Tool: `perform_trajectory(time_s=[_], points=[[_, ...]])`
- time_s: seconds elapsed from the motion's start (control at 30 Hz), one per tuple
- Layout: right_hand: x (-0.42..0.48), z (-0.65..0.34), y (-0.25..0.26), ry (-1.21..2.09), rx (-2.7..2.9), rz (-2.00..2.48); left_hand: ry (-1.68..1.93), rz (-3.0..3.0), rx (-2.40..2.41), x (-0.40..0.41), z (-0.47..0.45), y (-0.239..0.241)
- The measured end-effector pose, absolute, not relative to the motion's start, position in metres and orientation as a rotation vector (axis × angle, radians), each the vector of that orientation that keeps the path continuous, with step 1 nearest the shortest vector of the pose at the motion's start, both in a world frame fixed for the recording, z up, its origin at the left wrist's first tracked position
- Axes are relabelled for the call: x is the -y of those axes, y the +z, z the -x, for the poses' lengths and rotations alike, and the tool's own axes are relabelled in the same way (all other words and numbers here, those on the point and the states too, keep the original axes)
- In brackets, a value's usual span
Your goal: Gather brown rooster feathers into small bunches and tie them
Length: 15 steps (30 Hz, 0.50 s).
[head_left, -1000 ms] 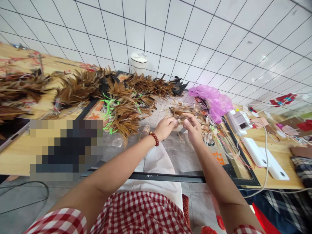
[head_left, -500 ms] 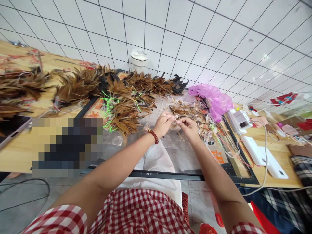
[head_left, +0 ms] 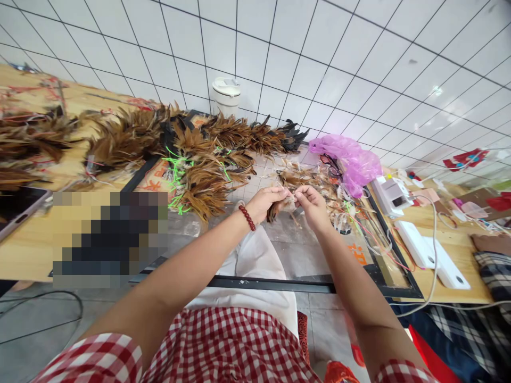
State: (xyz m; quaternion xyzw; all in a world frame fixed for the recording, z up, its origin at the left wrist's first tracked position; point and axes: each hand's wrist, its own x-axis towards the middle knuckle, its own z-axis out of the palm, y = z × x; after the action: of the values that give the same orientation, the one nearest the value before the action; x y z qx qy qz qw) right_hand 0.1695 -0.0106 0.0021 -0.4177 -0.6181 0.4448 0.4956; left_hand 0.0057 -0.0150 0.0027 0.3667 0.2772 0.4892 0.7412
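My left hand (head_left: 266, 201), with a red bead bracelet at the wrist, is closed around a small bunch of brown feathers (head_left: 275, 209) that hangs below the fingers. My right hand (head_left: 312, 204) meets it fingertip to fingertip, pinching the same bunch at its top. Both hands hover over a glass tabletop (head_left: 287, 255). Just beyond them lies a loose heap of pale and brown feathers (head_left: 309, 180). Long strings of bound brown feathers (head_left: 207, 159) stretch across the table to the left, tied with green cord.
A pink plastic bag (head_left: 351, 162) lies right of the heap. White power strips (head_left: 429, 252) and cables sit on the wooden table at right. A white lidded cup (head_left: 225, 96) stands against the tiled wall. Another person's plaid sleeve (head_left: 493, 266) shows at far right.
My hands have drawn together and pulled slightly toward me from the loose heap. A small brown feather bunch now hangs from my left hand.
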Motion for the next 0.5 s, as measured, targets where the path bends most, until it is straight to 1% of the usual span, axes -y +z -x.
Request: perform_trajectory(time_s=[0.17, 0.5], points=[[0.015, -0.174, 0.010, 0.895, 1.572, 1.006, 0.989, -0.991, -0.738, 0.020, -0.007, 0.007], [0.014, -0.182, 0.008, 0.828, 1.541, 0.965, 0.880, -1.445, -0.917, 0.020, -0.011, -0.001]])
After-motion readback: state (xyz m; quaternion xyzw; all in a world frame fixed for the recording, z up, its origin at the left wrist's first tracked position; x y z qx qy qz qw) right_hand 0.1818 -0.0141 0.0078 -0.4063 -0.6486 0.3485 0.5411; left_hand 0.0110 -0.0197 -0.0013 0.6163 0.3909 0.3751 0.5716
